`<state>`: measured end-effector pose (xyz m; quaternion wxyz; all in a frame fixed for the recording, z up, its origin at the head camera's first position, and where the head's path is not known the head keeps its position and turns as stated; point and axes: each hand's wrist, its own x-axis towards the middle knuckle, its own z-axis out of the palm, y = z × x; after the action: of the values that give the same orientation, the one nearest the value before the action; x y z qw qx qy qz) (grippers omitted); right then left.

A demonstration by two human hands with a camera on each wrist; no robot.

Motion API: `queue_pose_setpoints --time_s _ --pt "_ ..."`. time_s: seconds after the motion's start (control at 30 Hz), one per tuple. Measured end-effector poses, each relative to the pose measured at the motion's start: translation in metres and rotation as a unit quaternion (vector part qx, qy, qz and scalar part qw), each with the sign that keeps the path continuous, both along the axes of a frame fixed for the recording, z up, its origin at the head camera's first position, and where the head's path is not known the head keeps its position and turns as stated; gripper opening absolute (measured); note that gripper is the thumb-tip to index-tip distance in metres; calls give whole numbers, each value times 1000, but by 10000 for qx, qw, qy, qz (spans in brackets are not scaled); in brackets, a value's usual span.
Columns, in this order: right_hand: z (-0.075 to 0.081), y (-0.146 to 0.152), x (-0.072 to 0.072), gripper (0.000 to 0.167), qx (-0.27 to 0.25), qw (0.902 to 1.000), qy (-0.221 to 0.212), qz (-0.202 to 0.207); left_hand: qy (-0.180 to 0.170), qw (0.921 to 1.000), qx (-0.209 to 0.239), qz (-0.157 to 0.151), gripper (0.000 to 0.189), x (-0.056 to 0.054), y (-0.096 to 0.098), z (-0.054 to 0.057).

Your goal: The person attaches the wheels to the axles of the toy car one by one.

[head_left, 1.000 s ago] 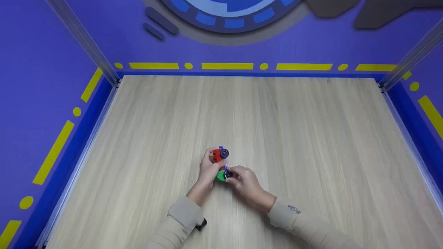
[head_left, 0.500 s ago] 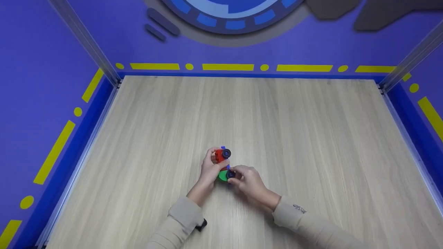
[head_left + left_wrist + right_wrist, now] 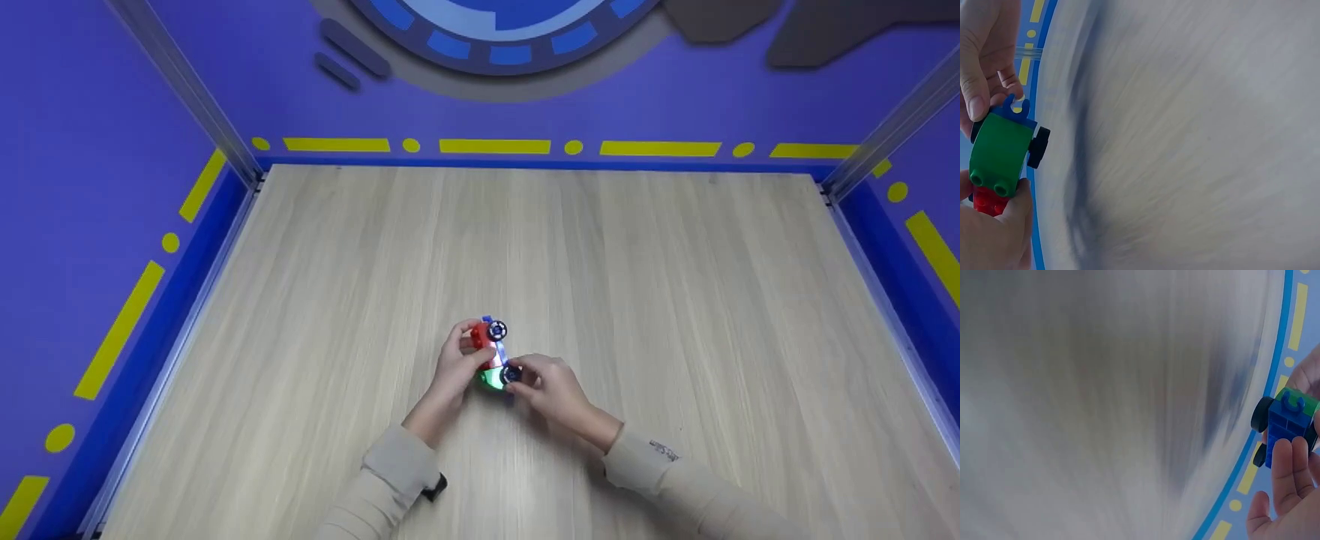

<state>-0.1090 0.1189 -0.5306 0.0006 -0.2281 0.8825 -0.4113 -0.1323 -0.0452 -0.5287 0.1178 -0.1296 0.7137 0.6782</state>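
Observation:
A toy car built of blocks is held off the table between both hands. It has a red brick (image 3: 484,336), a green curved block (image 3: 1000,149), a blue base (image 3: 1286,424) with a hook at one end, and black wheels (image 3: 496,330). My left hand (image 3: 453,369) grips the car round its red part, with the thumb along the side. With thumb and fingers, my right hand (image 3: 555,386) pinches the wheel (image 3: 510,374) at the green end. In the right wrist view, two fingers of the right hand (image 3: 1292,495) lie against the blue base. The left palm is hidden.
A wood-grain table (image 3: 600,285) spreads around the hands. Purple-blue walls (image 3: 637,97) with yellow markings stand at the back and sides, joined by metal posts (image 3: 195,90). A black band (image 3: 435,487) shows at the left cuff.
The car has shifted slightly right and turned, so that more of its wheel side and blue base shows. The right hand has moved right with it; both hands keep their hold.

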Motion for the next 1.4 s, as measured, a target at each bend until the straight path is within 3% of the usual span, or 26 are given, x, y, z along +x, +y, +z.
queue_pose_setpoints --time_s 0.33,0.6,0.77,0.93,1.17,1.4 --pt "4 13 -5 33 -36 9999 -131 -59 -59 9996 254 -117 51 1 -1 1" --pt "7 18 -7 32 -13 9999 -67 -97 -88 9995 299 81 52 1 1 1" --pt "5 19 -6 34 25 9985 540 -75 -174 9993 222 255 51 0 3 1" --pt "6 17 -4 49 546 9900 1295 100 -247 9986 191 422 51 -2 5 3" --pt "3 10 -3 69 1112 9798 1642 244 -256 9984 86 494 48 -2 12 6" --pt "1 7 -4 55 1160 9755 1867 39 -296 9983 109 496 47 -1 14 6"
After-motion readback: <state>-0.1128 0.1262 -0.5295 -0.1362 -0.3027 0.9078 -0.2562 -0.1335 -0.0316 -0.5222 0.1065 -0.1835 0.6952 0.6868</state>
